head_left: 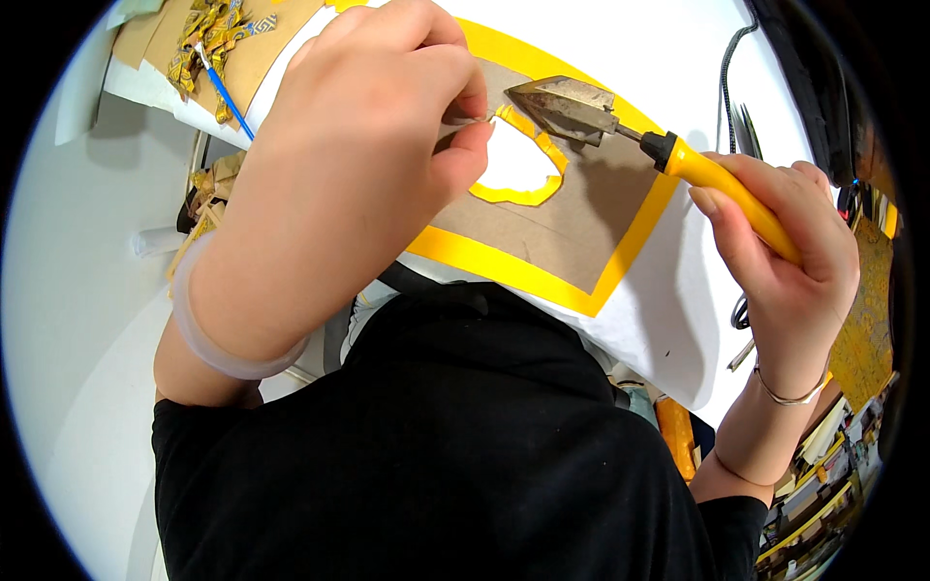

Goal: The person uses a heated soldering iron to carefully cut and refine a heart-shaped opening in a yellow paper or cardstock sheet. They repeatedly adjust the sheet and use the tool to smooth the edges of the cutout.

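Yellow-handled iron (620,126) gripped by right hand (785,261) nears cutout edge; left hand (378,136) pinches yellow strip (523,121).

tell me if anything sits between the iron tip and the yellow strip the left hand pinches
Nothing visible does. The iron tip lies on the brown card right beside the yellow strip, with only bare card between them; the left hand pinches from the opposite side.

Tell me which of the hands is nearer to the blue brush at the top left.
Left. The left hand lies just right of the blue brush; the right hand holds the yellow-handled iron across the sheet.
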Demonstrator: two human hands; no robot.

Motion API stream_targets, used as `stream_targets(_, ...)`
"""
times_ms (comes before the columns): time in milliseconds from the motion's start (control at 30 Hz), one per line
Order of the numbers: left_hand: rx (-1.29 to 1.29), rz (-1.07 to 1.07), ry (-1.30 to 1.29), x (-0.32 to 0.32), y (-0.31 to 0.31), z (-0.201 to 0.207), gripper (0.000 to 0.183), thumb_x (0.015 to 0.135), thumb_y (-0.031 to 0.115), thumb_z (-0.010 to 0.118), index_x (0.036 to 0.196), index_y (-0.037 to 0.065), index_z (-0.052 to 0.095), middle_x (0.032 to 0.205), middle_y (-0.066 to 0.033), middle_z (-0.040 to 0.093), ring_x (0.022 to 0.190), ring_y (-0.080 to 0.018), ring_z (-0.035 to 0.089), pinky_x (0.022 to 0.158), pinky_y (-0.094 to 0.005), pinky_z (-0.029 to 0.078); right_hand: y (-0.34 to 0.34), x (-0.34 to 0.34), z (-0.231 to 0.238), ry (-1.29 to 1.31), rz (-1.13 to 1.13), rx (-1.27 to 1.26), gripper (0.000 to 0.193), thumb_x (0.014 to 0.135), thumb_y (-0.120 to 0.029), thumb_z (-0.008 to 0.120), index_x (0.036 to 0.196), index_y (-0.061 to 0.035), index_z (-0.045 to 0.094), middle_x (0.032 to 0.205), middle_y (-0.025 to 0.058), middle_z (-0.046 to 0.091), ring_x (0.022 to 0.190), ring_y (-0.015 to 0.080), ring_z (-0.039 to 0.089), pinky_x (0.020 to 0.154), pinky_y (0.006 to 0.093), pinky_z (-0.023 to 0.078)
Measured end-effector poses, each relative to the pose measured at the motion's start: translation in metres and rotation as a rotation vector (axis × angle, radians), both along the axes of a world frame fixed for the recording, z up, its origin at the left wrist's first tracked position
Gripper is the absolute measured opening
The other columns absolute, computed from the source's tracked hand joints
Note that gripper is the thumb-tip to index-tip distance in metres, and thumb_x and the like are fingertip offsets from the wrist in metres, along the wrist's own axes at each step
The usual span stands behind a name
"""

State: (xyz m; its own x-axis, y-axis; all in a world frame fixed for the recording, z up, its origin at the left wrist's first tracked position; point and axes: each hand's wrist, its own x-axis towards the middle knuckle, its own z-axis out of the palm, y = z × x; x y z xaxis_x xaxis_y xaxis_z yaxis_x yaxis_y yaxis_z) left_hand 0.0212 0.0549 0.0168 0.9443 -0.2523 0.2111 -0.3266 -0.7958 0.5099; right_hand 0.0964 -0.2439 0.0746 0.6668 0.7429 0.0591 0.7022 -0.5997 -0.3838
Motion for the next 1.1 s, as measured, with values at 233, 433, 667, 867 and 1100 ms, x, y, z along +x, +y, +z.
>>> stream_targets(233,0.022,0.054,0.179,0.006,0.005,0.006,0.016,0.085,0.001,0.084,0.092,0.001,0.069,0.106,-0.0082,0.068,0.1,-0.0271,0.068,0.088,-0.0354,0.054,-0.002,-0.002,0.004,0.006,0.0,0.002,0.027,0.091,-0.012,0.09,0.112,0.0014,0.082,0.099,0.0091,0.081,0.075,0.0146,0.057,0.075,0.0296,0.044)
stream_targets(433,-0.099,0.085,0.223,0.002,-0.001,0.008,0.016,0.086,0.001,0.084,0.091,0.0,0.069,0.107,-0.0081,0.067,0.1,-0.0264,0.068,0.088,-0.0352,0.054,-0.004,-0.001,0.002,-0.007,0.023,0.008,0.027,0.091,-0.013,0.09,0.112,0.0015,0.082,0.098,0.0091,0.08,0.075,0.0146,0.055,0.073,0.0295,0.043)
stream_targets(667,0.054,0.044,0.144,0.005,-0.003,0.01,0.015,0.085,0.0,0.084,0.091,0.001,0.07,0.107,-0.0075,0.067,0.1,-0.0261,0.068,0.088,-0.0341,0.054,-0.004,0.0,0.005,-0.005,0.025,0.009,0.028,0.09,-0.013,0.091,0.113,0.0015,0.082,0.098,0.0087,0.079,0.076,0.0147,0.055,0.073,0.0299,0.043)
stream_targets(867,-0.008,0.066,0.215,0.006,0.003,0.008,0.013,0.086,0.0,0.082,0.091,0.0,0.07,0.106,-0.0072,0.066,0.099,-0.0251,0.067,0.087,-0.0331,0.054,-0.003,0.001,0.004,0.016,0.031,0.016,0.027,0.09,-0.013,0.091,0.112,0.0009,0.081,0.097,0.0085,0.079,0.076,0.0148,0.055,0.075,0.0304,0.044)
stream_targets(1100,-0.019,0.076,0.245,0.006,0.004,0.008,0.013,0.086,0.0,0.082,0.091,-0.001,0.07,0.108,-0.0074,0.067,0.1,-0.0239,0.067,0.088,-0.0323,0.054,-0.002,0.008,0.002,0.022,0.103,0.023,0.027,0.09,-0.015,0.09,0.11,-0.0001,0.081,0.093,0.0083,0.078,0.072,0.0153,0.055,0.077,0.0313,0.043)
